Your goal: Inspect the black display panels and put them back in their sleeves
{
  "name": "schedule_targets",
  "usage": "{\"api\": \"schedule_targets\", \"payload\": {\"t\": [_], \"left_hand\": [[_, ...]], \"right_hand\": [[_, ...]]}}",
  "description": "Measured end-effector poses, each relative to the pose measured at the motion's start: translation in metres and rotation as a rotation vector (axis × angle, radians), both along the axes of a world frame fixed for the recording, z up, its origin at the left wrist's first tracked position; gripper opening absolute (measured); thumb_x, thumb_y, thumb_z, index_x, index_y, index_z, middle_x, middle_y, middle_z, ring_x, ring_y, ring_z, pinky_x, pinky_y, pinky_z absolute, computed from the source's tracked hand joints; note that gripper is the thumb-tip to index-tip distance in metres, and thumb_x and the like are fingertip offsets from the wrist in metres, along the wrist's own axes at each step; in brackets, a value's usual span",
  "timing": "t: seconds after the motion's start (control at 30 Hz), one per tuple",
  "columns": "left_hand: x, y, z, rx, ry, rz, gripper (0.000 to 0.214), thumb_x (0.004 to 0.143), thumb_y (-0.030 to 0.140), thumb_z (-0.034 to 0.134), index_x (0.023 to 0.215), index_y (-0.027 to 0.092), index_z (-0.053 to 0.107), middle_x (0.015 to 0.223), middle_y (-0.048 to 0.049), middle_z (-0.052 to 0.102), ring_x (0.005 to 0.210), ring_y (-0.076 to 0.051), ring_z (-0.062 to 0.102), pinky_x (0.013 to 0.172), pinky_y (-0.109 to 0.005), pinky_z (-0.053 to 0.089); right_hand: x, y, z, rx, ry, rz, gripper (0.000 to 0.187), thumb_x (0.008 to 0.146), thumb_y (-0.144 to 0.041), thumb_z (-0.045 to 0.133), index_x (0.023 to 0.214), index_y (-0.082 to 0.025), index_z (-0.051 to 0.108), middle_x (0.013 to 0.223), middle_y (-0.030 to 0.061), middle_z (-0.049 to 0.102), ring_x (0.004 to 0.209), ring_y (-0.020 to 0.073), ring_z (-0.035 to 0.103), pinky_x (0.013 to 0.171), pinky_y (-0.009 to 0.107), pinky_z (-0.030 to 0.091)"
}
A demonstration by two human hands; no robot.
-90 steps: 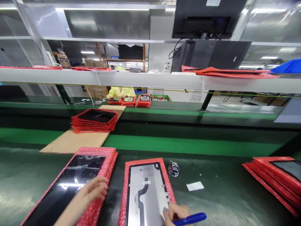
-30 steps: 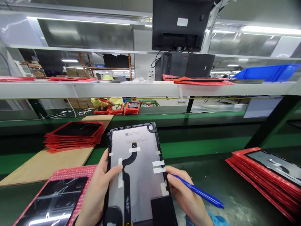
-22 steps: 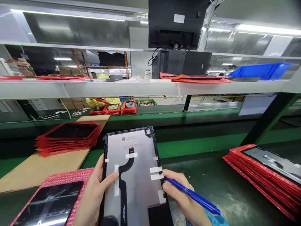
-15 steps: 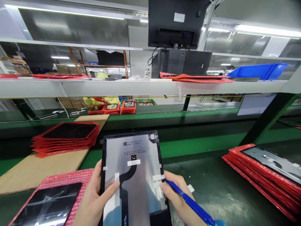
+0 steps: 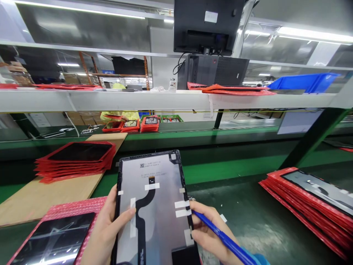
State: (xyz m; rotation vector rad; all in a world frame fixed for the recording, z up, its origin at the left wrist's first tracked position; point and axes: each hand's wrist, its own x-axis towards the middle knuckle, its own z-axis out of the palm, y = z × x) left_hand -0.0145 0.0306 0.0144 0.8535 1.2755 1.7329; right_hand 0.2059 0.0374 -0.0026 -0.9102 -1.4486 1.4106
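A tablet screen panel is tilted up in front of me, its silvery back facing me. Across that back run a black flex cable and several white tape strips. My left hand grips the panel's left side, thumb lying over a tape strip and fingers behind. At the right edge, my right hand is closed around a slim blue pen-like tool. Its tip meets the panel's edge near two white tape strips, and the right thumb rests by that edge.
On the left, another screen lies on pink bubble wrap. Behind it, a stack of red sleeves sits on a wooden board. More red sleeves are piled at right. A shelf crosses above; beyond it a person in yellow works.
The panel has shifted slightly left and up in view, with both hands following. My right thumb has moved off the tape strips to the edge lower down. A ring-like shiny thing now shows behind the edge.
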Motion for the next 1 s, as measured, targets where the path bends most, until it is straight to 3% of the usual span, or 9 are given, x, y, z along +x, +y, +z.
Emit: {"api": "schedule_targets", "payload": {"t": [0.07,0.17,0.47,0.57,0.63,0.7,0.77,0.9,1.0], "left_hand": [[-0.001,0.0,0.001,0.021,0.011,0.001,0.059,0.062,0.03,0.079,0.116,0.025,0.058,0.106,0.0031,0.073,0.1,-0.017,0.066,0.077,-0.012,0.051],[0.0,-0.002,0.004,-0.005,0.02,-0.014,0.059,0.062,0.032,0.079,0.117,0.026,0.058,0.106,0.0017,0.073,0.104,-0.021,0.065,0.075,-0.015,0.052],[0.002,-0.003,0.002,-0.064,0.065,0.022,0.07,0.061,0.037,0.078,0.124,0.026,0.052,0.106,0.001,0.073,0.09,-0.017,0.069,0.073,-0.015,0.052],[0.0,-0.001,-0.001,-0.062,0.071,0.043,0.073,0.06,0.039,0.078,0.126,0.026,0.051,0.113,0.0002,0.071,0.102,-0.019,0.065,0.077,-0.014,0.051],[0.0,0.0,-0.001,-0.058,0.059,0.045,0.075,0.058,0.039,0.079,0.126,0.026,0.052,0.116,-0.0002,0.07,0.109,-0.022,0.063,0.078,-0.017,0.052],[0.001,-0.001,0.0,-0.05,0.038,0.047,0.078,0.055,0.039,0.08,0.127,0.027,0.053,0.116,-0.0007,0.07,0.113,-0.026,0.06,0.079,-0.02,0.053],[0.003,-0.002,0.002,-0.045,0.018,0.052,0.078,0.054,0.038,0.081,0.127,0.027,0.054,0.115,-0.0009,0.07,0.114,-0.028,0.06,0.078,-0.022,0.054],[0.005,-0.006,0.008,-0.043,-0.019,0.012,0.076,0.056,0.035,0.082,0.126,0.028,0.054,0.114,-0.0004,0.071,0.107,-0.027,0.064,0.073,-0.021,0.055],[0.004,-0.009,0.009,-0.049,-0.037,-0.02,0.076,0.06,0.034,0.081,0.13,0.029,0.051,0.113,0.0004,0.072,0.104,-0.024,0.065,0.072,-0.018,0.055]], "right_hand": [[-0.002,0.003,0.002,-0.004,-0.068,0.082,0.044,0.065,-0.017,0.066,0.108,-0.021,0.064,0.072,-0.0018,0.056,0.056,0.0091,0.044,0.048,0.018,0.037],[-0.008,0.006,0.005,0.016,-0.17,0.072,0.047,0.059,-0.004,0.058,0.102,-0.021,0.063,0.07,-0.0053,0.052,0.047,0.0029,0.034,0.041,0.012,0.026],[-0.013,0.007,0.004,-0.006,-0.194,0.069,0.041,0.059,0.002,0.057,0.092,-0.022,0.058,0.066,-0.0082,0.055,0.042,0.0013,0.034,0.038,0.012,0.024],[-0.011,0.003,0.007,-0.015,-0.149,0.056,0.033,0.064,-0.006,0.064,0.093,-0.022,0.062,0.065,-0.0074,0.057,0.044,0.0035,0.036,0.041,0.015,0.029],[-0.007,0.0,0.006,0.001,-0.147,-0.041,0.025,0.071,-0.021,0.069,0.097,-0.022,0.067,0.067,-0.0046,0.06,0.049,0.0073,0.042,0.047,0.018,0.037],[-0.003,-0.002,0.004,0.038,-0.172,-0.195,0.027,0.078,-0.038,0.066,0.1,-0.023,0.071,0.079,0.0005,0.066,0.065,0.0147,0.055,0.063,0.025,0.046],[0.0,-0.001,0.003,0.075,-0.217,-0.241,0.03,0.083,-0.047,0.059,0.096,-0.024,0.073,0.09,0.0036,0.068,0.084,0.0218,0.059,0.079,0.031,0.047],[-0.001,0.004,0.0,0.108,-0.268,-0.105,0.036,0.088,-0.049,0.051,0.078,-0.022,0.073,0.076,0.0019,0.066,0.079,0.0219,0.058,0.076,0.03,0.047],[-0.005,0.008,-0.007,0.085,-0.244,-0.235,0.035,0.085,-0.051,0.056,0.075,-0.022,0.074,0.076,0.0027,0.069,0.08,0.0237,0.06,0.077,0.031,0.048]]}}
